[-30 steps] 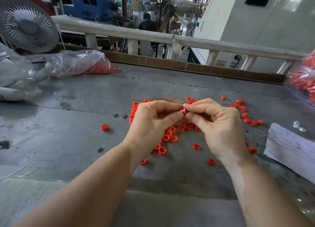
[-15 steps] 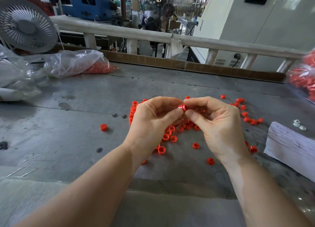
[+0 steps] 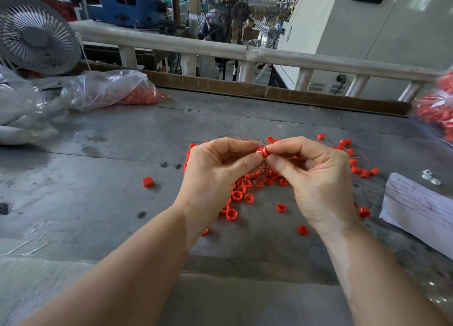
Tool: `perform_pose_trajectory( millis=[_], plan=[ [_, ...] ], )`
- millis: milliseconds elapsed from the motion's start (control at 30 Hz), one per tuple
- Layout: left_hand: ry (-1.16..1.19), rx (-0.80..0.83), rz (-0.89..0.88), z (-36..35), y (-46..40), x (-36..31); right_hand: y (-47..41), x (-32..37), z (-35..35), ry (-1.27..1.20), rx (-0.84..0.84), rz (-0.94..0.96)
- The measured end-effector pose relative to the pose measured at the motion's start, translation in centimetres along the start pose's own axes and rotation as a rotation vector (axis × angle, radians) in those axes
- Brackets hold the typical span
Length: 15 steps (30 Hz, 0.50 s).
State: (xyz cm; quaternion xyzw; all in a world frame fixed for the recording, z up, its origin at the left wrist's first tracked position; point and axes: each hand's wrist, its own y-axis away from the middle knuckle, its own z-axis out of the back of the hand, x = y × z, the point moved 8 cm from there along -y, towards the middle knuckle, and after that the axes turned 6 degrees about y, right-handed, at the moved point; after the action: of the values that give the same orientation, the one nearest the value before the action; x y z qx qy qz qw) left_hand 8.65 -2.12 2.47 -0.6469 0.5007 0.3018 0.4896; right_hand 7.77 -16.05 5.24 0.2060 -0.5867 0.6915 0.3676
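The red cap [image 3: 261, 151] is held above the surface [image 3: 98, 191], directly over the pile of loose caps [image 3: 236, 195], and is raised toward the camera so that its small opening can be seen during the work. The left hand [image 3: 215, 176] has its grip pressed onto the cap between thumb and forefinger. The remaining fingers are curled out of the way, which steadies the part. The right hand [image 3: 316, 178] meets it from the opposite side, with its grip pinching the cap's near edge between thumb and forefinger. Whether a wire end also sits between those pads cannot be told. A tangle of thin wires [image 3: 260, 176] hangs just below the two grips and trails down into the pile, which suggests that a wire is being fitted to the cap (the step in hand, judged from the posture). Stock lies within short reach on both sides: a clear bag [image 3: 105, 90] of further caps lies at the far left near a fan [image 3: 36, 35], and a single cap [image 3: 147, 181] lies apart, left of the pile. A white block [image 3: 416, 208] rests at the right edge, well clear of the hands.
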Motion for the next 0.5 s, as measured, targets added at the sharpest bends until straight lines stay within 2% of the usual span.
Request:
perform_pose_trajectory(
  millis=[500],
  plan=[
    [-0.228,-0.008,-0.154,0.0,0.2,-1.5,0.2,-0.3,-0.1,-0.029,-0.033,-0.047]
  ],
)
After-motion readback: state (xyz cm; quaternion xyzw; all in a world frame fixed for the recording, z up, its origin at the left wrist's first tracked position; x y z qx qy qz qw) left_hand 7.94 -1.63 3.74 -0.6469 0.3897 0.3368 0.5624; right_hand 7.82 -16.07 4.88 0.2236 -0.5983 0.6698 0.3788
